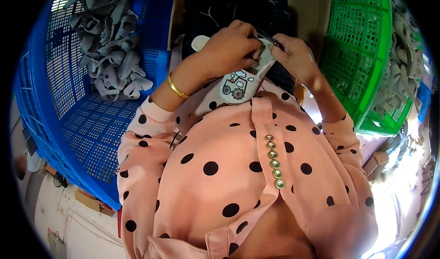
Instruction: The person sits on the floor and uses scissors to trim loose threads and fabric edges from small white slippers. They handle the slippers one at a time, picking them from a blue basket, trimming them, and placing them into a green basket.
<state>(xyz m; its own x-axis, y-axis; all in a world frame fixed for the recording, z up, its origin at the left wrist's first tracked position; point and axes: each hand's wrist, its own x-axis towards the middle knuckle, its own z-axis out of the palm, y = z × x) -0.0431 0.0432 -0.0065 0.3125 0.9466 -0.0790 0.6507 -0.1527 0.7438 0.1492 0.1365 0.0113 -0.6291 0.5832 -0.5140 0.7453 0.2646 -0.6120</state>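
My left hand (233,47) is closed on a small white fabric piece (259,76), in front of my chest. A printed tractor with clouds shows on its lower, rounded end. Another pale, rounded end (200,42) sticks out beyond my left wrist. My right hand (295,57) pinches a slim dark metal tool (276,42), which looks like thread snips, against the fabric's upper right edge. Its tip lies close to my left fingers, and its exact form is partly hidden. Both hands are close together.
At left stands a blue plastic crate (98,135) with a heap of grey fabric pieces (110,43). A green crate (353,53) stands at right, with more greyish pieces (398,66) beyond its wall. Dark cloth (229,7) strewn with white threads lies beyond my hands.
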